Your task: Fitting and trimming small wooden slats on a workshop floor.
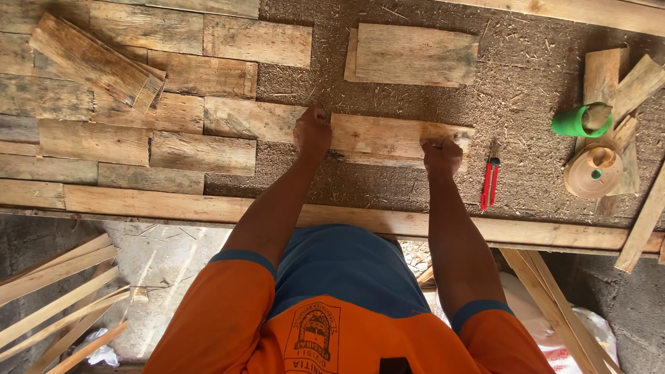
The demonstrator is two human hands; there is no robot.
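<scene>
Worker at a sawdust-strewn tabletop [388,187], seen from above the head. Landmark: the weathered wooden plank [388,136] lying flat near the middle of the surface, under both hands.

Far to the left of the plank, short boards are laid edge to edge in rows, and one loose board [93,61] lies tilted across their upper corner. A neighbouring board [253,119] butts against the plank's left end.

The left hand [312,133] rests on the plank's left end, fingers curled down over the wood; whether it truly grips cannot be told. The right hand [441,155] is closed in a fist on the plank's near edge, towards its right end; what it holds, if anything, is hidden.

Beyond the plank, apart from it, lies a second, paler plank [413,54].

Just to the right of the plank lies a red utility knife [489,183]. Farther right, well apart, a green cup-like object [575,122] and a round wooden piece [593,170] rest on a small stack of offcuts [620,83].

A long timber rail [173,204] runs along the tabletop's near edge, below the plank.
</scene>
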